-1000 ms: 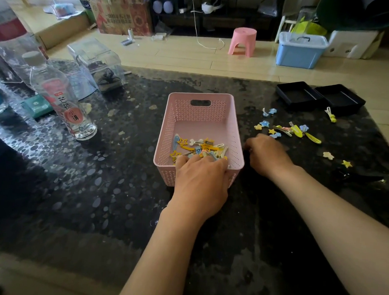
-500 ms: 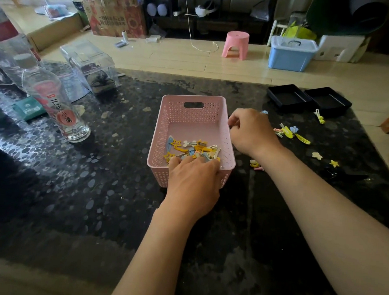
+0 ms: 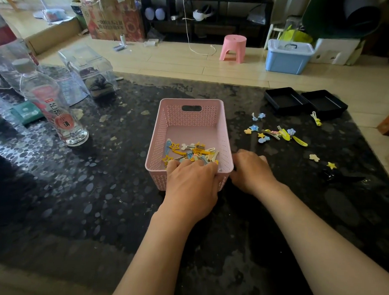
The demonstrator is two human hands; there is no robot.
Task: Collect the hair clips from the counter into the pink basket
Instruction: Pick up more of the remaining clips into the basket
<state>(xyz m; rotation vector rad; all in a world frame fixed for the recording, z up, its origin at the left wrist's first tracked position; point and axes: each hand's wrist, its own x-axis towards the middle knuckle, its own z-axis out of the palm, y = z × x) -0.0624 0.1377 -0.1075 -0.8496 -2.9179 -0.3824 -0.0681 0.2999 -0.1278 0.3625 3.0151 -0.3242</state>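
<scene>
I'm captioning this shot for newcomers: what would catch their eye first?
The pink basket sits in the middle of the dark counter, a bright heap of hair clips at its near end. The left hand grips its near rim; the right hand rests just beside it. Loose clips lie scattered farther right.

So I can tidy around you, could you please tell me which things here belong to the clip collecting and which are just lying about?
Job: pink basket; collected clips inside it; loose clips on the counter.
Lying about: water bottle; black trays; clear box; green packet; pink stool; blue bin.
</scene>
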